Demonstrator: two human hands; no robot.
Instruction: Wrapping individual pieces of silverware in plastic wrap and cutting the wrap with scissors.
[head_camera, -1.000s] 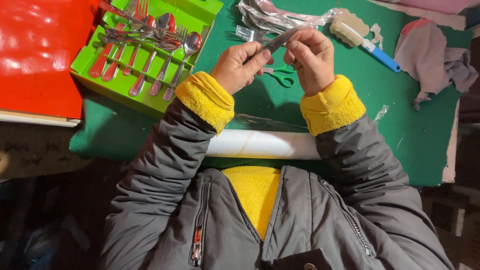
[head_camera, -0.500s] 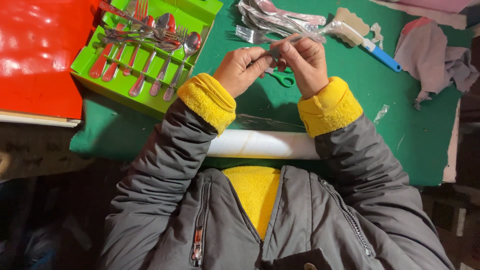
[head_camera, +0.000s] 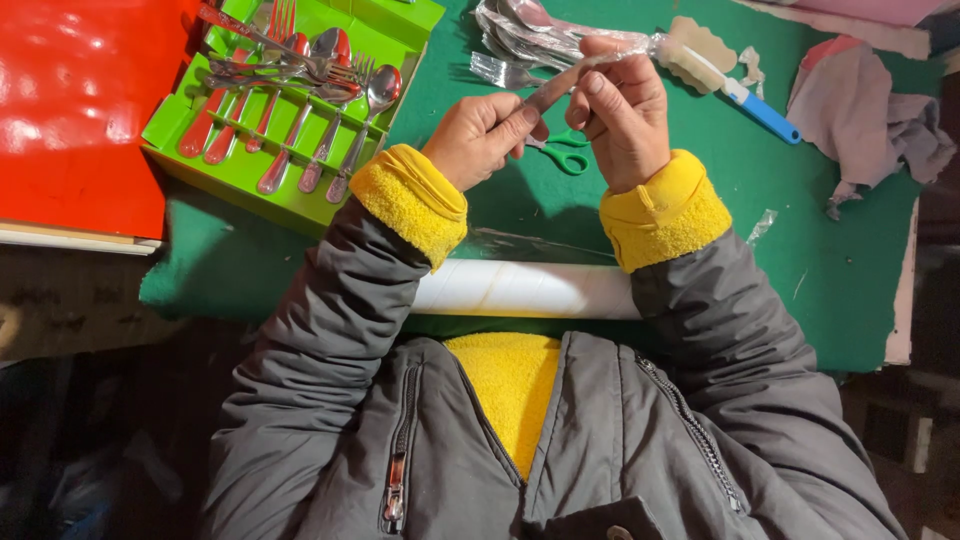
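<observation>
Two hands, left hand (head_camera: 485, 135) and right hand (head_camera: 620, 115), pinch a wrapped utensil (head_camera: 560, 85) above the desk (head_camera: 300, 265) (fingers pressed tight); green tray (head_camera: 225, 175) far left holds sorted cutlery, wrapped pile (head_camera: 520, 30) remains.

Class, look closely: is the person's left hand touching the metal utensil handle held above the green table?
Touching. The head view shows the left hand with its thumb and fingers pinched around the metal utensil handle, no gap between them; the right hand grips its far end.

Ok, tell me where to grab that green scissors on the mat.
Take the green scissors by the looped handles, coming from above. They lie flat on the green mat, partly hidden under the left hand and right hand, so reach between the wrists.
</observation>
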